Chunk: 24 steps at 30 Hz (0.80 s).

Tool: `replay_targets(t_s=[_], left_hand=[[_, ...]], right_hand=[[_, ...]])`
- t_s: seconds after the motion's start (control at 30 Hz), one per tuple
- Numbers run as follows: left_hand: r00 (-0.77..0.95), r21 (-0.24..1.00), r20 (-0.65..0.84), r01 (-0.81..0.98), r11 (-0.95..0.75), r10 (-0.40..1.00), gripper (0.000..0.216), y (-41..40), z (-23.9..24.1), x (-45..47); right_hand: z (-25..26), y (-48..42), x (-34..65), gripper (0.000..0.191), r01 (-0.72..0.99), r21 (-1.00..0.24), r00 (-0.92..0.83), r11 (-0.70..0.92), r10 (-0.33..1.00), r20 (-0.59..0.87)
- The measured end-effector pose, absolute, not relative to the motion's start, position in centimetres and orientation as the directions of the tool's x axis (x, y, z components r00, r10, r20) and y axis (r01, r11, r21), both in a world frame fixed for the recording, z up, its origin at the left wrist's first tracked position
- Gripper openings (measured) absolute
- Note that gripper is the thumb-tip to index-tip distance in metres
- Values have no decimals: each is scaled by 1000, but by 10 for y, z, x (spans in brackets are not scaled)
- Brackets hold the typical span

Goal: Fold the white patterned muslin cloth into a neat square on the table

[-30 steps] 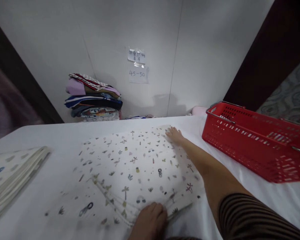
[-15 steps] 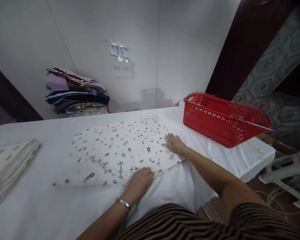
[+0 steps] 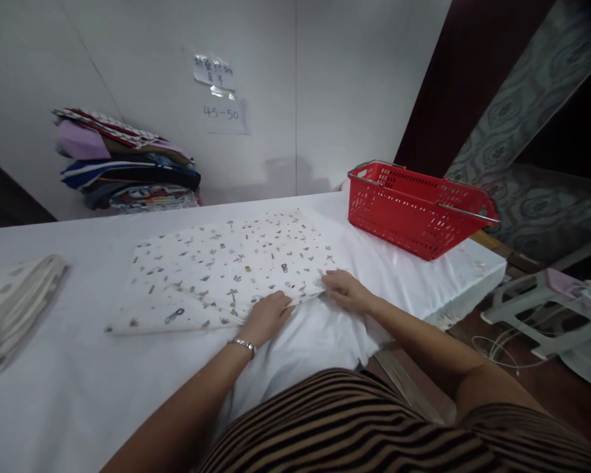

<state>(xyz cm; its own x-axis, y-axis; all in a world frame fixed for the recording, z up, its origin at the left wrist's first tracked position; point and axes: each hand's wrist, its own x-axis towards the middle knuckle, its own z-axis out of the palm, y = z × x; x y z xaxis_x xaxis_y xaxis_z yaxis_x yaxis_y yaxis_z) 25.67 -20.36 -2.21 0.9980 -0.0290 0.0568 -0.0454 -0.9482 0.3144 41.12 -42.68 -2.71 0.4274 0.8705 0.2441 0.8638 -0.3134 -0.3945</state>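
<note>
A white patterned cloth (image 3: pixel 226 266) with small printed figures lies flat on the white-covered table (image 3: pixel 79 387). My left hand (image 3: pixel 266 315), with a silver bracelet at the wrist, rests on the cloth's near edge, fingers curled over the hem. My right hand (image 3: pixel 345 290) lies at the cloth's near right corner, fingers pressed together on the fabric edge. Both hands sit close together at the front of the cloth.
A red plastic basket (image 3: pixel 414 210) stands at the table's right end. A stack of folded fabrics (image 3: pixel 123 164) sits against the back wall. Another folded patterned cloth (image 3: pixel 14 309) lies at the left. Paper labels (image 3: pixel 219 92) hang on the wall. A white device (image 3: pixel 546 309) sits on the floor, right.
My right hand slid from the cloth's far corner back to its near right corner. My left hand stayed at the near edge. The view shifted right and back.
</note>
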Motion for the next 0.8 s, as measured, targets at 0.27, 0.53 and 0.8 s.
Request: replay_targets(t_s=[0.27, 0.53, 0.8], left_hand=[[999, 433, 10, 41, -900, 51, 24, -201, -20, 265], [998, 313, 62, 9, -950, 30, 21, -205, -18, 250], [988, -36, 133, -77, -996, -81, 8, -165, -15, 202]], right_hand=[[-28, -376, 381, 41, 967, -175, 232, -184, 920, 316], [-45, -352, 367, 18, 994, -72, 100, -79, 932, 349], [-58, -358, 377, 28, 994, -107, 17, 30, 909, 417]])
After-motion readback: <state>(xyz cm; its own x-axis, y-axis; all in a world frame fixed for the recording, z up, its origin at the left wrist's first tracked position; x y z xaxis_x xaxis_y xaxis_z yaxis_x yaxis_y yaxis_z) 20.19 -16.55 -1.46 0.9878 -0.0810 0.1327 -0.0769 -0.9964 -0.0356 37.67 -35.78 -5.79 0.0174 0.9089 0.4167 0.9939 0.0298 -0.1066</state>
